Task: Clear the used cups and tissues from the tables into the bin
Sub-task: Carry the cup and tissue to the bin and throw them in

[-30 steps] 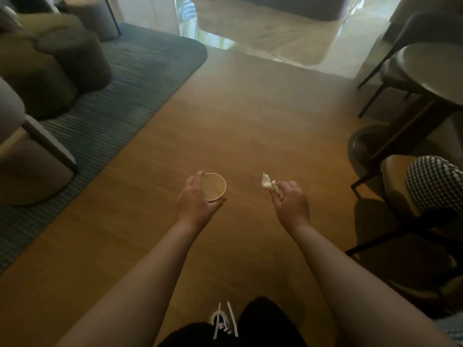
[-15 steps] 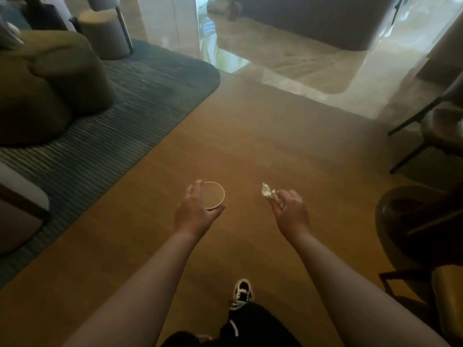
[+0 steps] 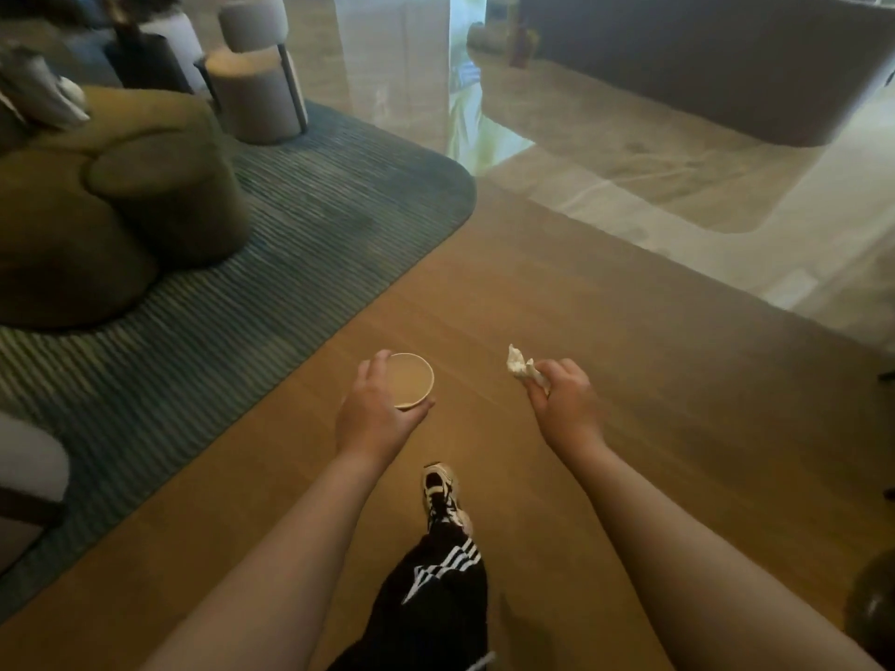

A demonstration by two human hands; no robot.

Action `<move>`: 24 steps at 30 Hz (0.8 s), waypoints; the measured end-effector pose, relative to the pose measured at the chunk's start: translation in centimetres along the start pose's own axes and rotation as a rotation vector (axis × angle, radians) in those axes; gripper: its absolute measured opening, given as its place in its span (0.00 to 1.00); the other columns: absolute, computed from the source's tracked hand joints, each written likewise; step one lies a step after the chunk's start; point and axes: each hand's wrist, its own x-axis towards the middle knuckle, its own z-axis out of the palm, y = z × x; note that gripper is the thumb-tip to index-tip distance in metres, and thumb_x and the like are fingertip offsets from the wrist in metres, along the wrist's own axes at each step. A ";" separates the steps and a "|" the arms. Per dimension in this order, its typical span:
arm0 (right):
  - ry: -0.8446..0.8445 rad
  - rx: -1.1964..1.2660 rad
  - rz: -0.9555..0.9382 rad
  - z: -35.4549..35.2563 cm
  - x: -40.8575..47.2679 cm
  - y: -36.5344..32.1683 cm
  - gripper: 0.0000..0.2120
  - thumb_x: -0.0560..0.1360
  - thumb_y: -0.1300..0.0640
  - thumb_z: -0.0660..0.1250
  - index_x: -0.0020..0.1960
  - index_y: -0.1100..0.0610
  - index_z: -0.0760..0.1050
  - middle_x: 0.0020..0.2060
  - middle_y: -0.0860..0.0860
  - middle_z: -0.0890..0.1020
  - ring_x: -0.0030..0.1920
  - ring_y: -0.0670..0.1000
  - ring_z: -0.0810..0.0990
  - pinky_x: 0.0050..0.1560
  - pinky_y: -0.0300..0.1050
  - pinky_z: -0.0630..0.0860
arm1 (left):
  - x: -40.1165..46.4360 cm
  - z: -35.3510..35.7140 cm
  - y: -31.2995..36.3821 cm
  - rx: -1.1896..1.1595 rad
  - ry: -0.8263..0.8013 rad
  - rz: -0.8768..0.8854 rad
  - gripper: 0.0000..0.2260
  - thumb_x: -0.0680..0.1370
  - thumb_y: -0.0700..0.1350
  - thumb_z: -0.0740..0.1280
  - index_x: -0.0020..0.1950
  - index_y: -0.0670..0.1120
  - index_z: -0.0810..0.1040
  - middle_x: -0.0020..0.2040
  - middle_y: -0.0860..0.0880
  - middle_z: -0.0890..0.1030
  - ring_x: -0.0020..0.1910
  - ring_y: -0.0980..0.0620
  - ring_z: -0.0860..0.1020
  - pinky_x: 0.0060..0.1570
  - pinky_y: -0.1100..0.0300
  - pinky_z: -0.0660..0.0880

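Carrying a tan paper cup (image 3: 409, 380) gripped in the left hand (image 3: 375, 416) and a crumpled white tissue (image 3: 522, 366) pinched in the right hand (image 3: 566, 404), keep it level, bin unseen.

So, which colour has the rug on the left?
The rug is dark blue-grey with fine ribbed stripes, seen in the head view.

shoe (image 3: 443, 496) stepped forward, rug (image 3: 310, 263) and seating nearer
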 end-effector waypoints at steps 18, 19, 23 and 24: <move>-0.005 -0.045 0.005 7.4 63.0 -2.0 0.11 0.78 0.52 0.64 0.57 0.55 0.78 0.46 0.50 0.76 0.47 0.51 0.74 0.42 0.43 0.65 | 61.0 12.4 4.0 0.017 0.008 -0.042 0.36 0.67 0.60 0.74 0.68 0.48 0.65 0.61 0.50 0.71 0.56 0.48 0.73 0.53 0.47 0.75; -0.003 -0.039 0.004 8.3 66.6 -1.8 0.11 0.78 0.52 0.63 0.57 0.55 0.78 0.45 0.49 0.75 0.46 0.50 0.73 0.42 0.43 0.66 | 64.5 13.5 4.0 0.019 0.016 -0.042 0.36 0.67 0.60 0.74 0.68 0.48 0.65 0.61 0.50 0.71 0.56 0.48 0.73 0.54 0.47 0.75; -0.015 -0.029 -0.019 11.5 82.6 -1.0 0.11 0.78 0.52 0.63 0.58 0.55 0.78 0.44 0.47 0.72 0.44 0.48 0.70 0.41 0.42 0.63 | 80.0 18.1 4.6 0.032 0.035 -0.057 0.35 0.67 0.60 0.74 0.68 0.49 0.64 0.61 0.50 0.71 0.56 0.48 0.73 0.53 0.46 0.75; -0.031 -0.035 -0.032 12.0 87.1 -1.2 0.11 0.78 0.52 0.63 0.58 0.55 0.78 0.44 0.46 0.72 0.44 0.48 0.70 0.40 0.42 0.63 | 84.1 19.0 4.9 0.031 0.035 -0.073 0.35 0.67 0.60 0.74 0.68 0.49 0.64 0.61 0.50 0.71 0.57 0.48 0.73 0.53 0.46 0.75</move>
